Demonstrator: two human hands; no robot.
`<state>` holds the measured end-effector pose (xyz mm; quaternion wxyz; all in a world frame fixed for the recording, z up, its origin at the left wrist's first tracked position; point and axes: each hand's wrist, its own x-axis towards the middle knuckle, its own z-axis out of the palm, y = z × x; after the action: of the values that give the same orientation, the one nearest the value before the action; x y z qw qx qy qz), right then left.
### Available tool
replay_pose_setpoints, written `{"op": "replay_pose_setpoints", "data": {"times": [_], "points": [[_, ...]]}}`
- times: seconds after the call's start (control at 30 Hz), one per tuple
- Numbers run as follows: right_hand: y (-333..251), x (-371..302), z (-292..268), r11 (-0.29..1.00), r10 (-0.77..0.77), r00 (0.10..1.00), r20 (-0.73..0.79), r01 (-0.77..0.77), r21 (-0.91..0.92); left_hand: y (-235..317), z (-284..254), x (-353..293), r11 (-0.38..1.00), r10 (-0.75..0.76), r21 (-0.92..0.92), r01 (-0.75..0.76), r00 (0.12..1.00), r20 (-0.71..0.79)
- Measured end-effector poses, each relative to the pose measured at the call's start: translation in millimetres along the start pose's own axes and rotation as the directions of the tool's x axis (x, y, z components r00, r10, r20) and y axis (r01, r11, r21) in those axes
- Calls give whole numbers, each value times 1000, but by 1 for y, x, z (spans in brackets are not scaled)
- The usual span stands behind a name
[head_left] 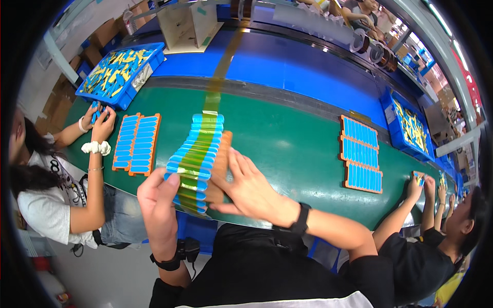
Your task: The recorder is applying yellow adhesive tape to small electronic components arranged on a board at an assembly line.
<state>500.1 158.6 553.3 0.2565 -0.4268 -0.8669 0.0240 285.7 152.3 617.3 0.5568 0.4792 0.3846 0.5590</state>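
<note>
A row of long blue pieces point(204, 134), joined across their middles by a band of clear yellowish tape point(192, 167), bends over the table in front of me. My left hand point(159, 197) pinches the near left edge of this row between thumb and fingers. Beneath and to the right of the row, an orange tray point(222, 159) stands tilted. My right hand point(257, 190) grips the tray by its right side, with the fingers partly hidden and a little blurred. From the row's far end the tape stretches away over the table.
Orange trays of blue pieces lie left point(136, 143) and right point(361, 154) on the green table point(287, 138). Blue bins point(123, 77) point(408, 126) hold blue and yellow pieces. Co-workers sit on both sides, hands over the table. A wooden box point(187, 28) stands at the back.
</note>
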Motion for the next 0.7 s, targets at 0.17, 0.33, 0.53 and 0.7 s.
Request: {"op": "replay_pose_setpoints", "data": {"times": [0.17,0.33,0.53,0.7], "points": [[58,94,90,974,-224,944,-241,210,-81,-16,-23,-3,996,-18,-77,37,974,228],[65,44,-13,976,218,971,100,-219,-5,-53,-62,12,994,-89,-31,100,966,244],[139,-145,-171,291,884,283,-372,-956,-36,-32,-47,23,930,-248,-105,353,811,531],[126,-237,-176,93,981,67,-185,-986,136,-22,-12,75,936,-317,89,342,702,638]]}}
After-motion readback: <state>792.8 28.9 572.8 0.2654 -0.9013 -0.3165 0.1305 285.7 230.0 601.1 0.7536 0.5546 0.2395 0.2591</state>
